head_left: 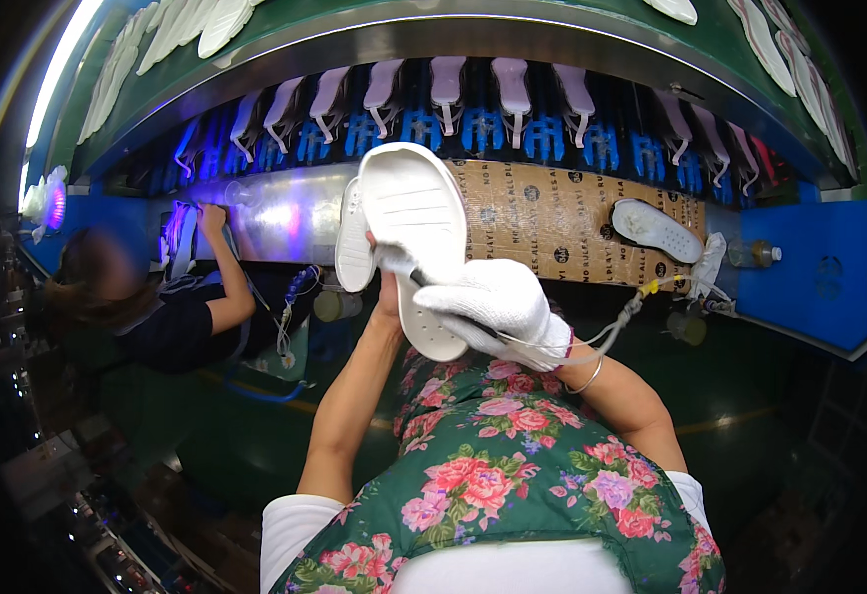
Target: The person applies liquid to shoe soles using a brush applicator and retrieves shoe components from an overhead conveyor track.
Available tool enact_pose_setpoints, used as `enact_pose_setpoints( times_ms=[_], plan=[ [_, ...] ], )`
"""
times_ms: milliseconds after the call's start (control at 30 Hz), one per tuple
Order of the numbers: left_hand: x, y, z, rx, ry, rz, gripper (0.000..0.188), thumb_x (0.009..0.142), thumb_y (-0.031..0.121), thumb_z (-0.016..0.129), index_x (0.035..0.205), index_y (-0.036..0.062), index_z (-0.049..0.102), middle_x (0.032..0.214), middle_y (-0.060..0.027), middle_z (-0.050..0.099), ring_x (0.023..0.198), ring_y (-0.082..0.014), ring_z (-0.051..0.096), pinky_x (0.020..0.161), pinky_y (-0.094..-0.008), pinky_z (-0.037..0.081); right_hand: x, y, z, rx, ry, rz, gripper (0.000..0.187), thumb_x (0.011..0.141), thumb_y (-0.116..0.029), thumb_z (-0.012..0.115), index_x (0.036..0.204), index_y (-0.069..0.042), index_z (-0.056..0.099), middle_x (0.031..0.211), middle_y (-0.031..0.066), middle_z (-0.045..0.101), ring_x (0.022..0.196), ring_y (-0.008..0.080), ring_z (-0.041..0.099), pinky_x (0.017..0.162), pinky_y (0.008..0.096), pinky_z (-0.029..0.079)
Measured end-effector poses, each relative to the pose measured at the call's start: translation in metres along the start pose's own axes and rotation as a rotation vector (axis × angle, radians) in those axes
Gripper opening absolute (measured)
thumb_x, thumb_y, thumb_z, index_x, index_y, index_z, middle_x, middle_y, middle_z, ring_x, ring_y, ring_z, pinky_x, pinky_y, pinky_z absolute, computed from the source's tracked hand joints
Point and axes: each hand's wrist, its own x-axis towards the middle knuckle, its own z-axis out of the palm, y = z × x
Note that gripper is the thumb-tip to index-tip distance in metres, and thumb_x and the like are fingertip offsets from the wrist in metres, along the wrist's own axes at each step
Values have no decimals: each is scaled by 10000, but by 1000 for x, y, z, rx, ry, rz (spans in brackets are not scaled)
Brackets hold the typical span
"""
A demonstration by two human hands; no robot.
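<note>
In front of me my left hand [390, 295] grips a white shoe sole [415, 203], tilted up and with its tread lines partly showing. My right hand [498, 302], in a white knitted glove, is closed around a slim dark-handled tool [419, 278]. The tool's pale, blurred end lies against the sole's middle; its exact kind I cannot make out. A second white sole [355, 243] stands just left of the held one, partly covered by it. On the bench to the right lies another white sole [657, 231] with small holes.
Printed cardboard [542, 223] covers the bench. Behind it, lilac sandal-like pieces [446, 84] hang above blue holders [481, 129]. A clear bottle [753, 254] stands at right by a blue panel [819, 272]. Tubing [619, 322] runs near my right wrist. A co-worker's arm [225, 272] reaches in at left.
</note>
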Motion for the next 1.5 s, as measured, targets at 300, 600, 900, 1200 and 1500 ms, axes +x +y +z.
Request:
enact_pose_setpoints(
  times_ms=[300,600,900,1200,1500],
  plan=[
    [29,25,-10,-85,-470,-110,1236,648,991,336,1288,-57,476,1055,-230,635,932,-370,666,819,-491,576,2,1,11,-124,94,-19,327,761,-35,748,1071,-140,724,947,75,720,814,271,704,742,352,566],
    [45,34,2,-259,-531,-91,630,811,461,774,1153,-14,544,1039,-173,633,1023,-302,582,907,-427,532,0,-2,2,-89,-16,-35,299,779,-33,720,1067,-112,705,857,97,705,723,277,685,660,349,551],
    [65,41,-1,-293,-664,-125,1010,751,869,497,1190,-40,531,1059,-217,601,1043,-349,568,829,-508,552,-17,9,13,-74,-47,59,331,747,-19,755,1065,-102,716,881,84,708,693,255,680,629,321,538],
    [69,66,12,-99,-555,-326,1132,674,948,409,1438,113,427,1034,-251,638,782,-412,696,632,-511,615,-7,5,9,-135,-68,-39,392,721,-43,762,1098,-119,688,1013,113,713,762,260,702,646,334,552],
    [78,73,11,208,-415,-480,911,808,759,508,1441,105,460,1143,-198,667,887,-359,711,669,-497,625,-5,-2,4,214,-178,73,271,766,-75,750,1030,-133,722,958,85,720,824,264,708,738,346,577]
  ],
)
